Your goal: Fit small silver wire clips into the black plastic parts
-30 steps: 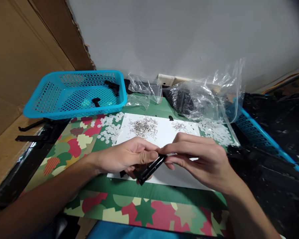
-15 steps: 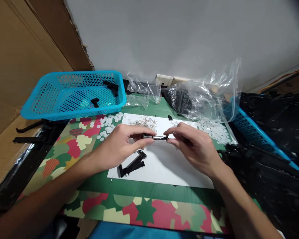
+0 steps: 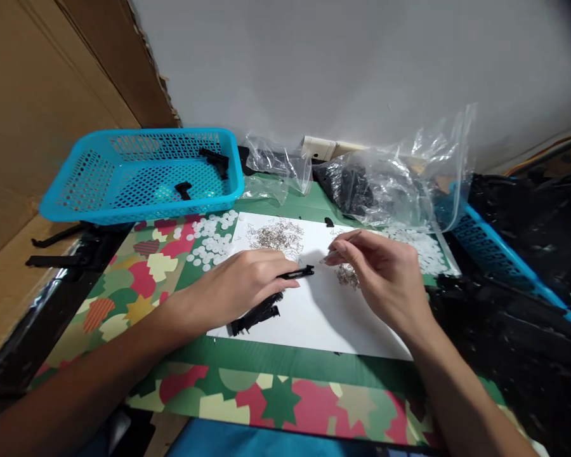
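My left hand (image 3: 252, 279) is closed around a slim black plastic part (image 3: 302, 273), whose end sticks out past the fingertips over the white sheet (image 3: 323, 317). Pinched in my right hand (image 3: 385, 273) is a thin greyish piece (image 3: 332, 256), pointing left; its exact kind is too small to tell. A gap separates the two held things. Below my left hand, partly covered by it, another black plastic part (image 3: 257, 317) lies on the sheet. A pile of tiny metal springs or clips (image 3: 278, 238) spreads beyond my hands, with a smaller heap (image 3: 347, 276) beside my right fingers.
A blue perforated basket (image 3: 143, 212) holding a few black parts stands at the back left. White discs (image 3: 212, 244) lie scattered beside the sheet, more discs (image 3: 426, 251) at right. Clear plastic bags (image 3: 390, 190) rest against the wall. Black parts (image 3: 495, 324) heap up at right.
My hands have come apart: before, both held the black part together. My right hand has moved right with the thin piece, while my left has tilted the black part and lowered slightly.
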The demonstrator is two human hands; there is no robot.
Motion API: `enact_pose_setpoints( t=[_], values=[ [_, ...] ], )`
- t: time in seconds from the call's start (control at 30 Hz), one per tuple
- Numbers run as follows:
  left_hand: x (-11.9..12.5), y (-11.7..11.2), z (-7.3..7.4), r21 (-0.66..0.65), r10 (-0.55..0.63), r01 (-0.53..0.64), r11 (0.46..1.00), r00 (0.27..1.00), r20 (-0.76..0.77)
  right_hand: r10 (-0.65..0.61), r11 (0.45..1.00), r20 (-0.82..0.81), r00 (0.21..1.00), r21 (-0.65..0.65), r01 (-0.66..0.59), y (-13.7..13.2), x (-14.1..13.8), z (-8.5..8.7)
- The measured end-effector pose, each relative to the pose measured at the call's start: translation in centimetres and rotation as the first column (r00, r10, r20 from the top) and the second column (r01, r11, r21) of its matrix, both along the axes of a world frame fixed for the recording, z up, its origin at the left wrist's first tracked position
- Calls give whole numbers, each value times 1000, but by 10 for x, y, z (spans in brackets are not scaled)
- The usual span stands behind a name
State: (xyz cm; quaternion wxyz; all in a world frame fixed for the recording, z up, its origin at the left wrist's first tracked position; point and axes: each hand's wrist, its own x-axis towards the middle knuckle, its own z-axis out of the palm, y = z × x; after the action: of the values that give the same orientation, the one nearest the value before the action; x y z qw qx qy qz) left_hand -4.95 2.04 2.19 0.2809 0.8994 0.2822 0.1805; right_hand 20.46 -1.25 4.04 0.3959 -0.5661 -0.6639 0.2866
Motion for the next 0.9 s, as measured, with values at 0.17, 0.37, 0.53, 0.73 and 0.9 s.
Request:
enact_pose_setpoints(
  t=[0.17,0.37,0.53,0.73,0.9],
  values=[
    [-1,1,-1,51,-44,44,998,999,-14,-10,997,-48,999,-77,6,-1,-5,-7],
    [0,2,1,73,-63,65,995,998,-25,10,996,-36,999,-83,-13,-1,-5,-11],
    [0,3,3,81,-66,68,994,997,-34,-20,1000,8,1000,-5,20,-4,-7,-14],
    [-1,3,4,85,-74,75,994,997,-15,-100,976,156,983,205,67,-12,-15,-17],
    [-1,3,2,83,-67,67,994,998,-10,-149,963,170,974,250,103,-16,-19,-19]
  ],
)
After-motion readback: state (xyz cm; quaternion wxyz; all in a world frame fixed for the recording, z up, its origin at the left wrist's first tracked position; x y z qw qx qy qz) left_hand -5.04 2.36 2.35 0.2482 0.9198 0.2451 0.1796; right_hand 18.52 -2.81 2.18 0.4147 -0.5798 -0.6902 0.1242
